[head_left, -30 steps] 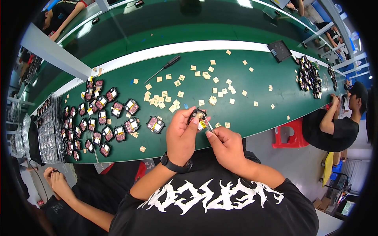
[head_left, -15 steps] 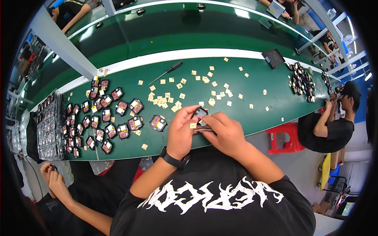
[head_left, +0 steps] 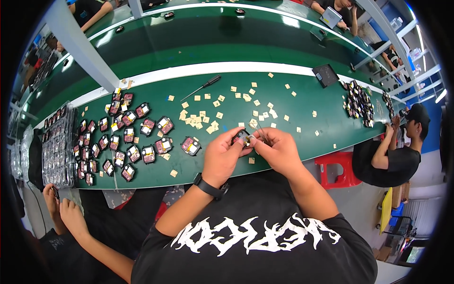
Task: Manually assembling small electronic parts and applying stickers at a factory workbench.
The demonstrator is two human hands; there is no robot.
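Observation:
My left hand (head_left: 221, 155) is closed around a small black device housing (head_left: 239, 136), holding it tilted just above the near edge of the green table. My right hand (head_left: 280, 150) is pinched at the housing's right side, with thin metal tweezers (head_left: 263, 134) jutting up from between its fingers. A small pale piece shows at those fingertips, too covered to name. Between my wrists a cream paper square (head_left: 251, 160) lies on the table. Nearest to my left hand is a similar housing with a reddish board (head_left: 190, 146).
Many filled housings (head_left: 128, 135) spread leftward, beside clear plastic trays (head_left: 59, 151). Cream squares (head_left: 203, 118) and a screwdriver (head_left: 203, 87) lie ahead. A black tray (head_left: 325, 75) and a heap of black parts (head_left: 359, 104) stand right. A co-worker (head_left: 402, 146) sits beyond a red stool (head_left: 336, 168).
My right hand has shifted slightly right, and the tweezers now point upward from it. The cream square at my left thumb is gone from there; one now lies on the table between my wrists.

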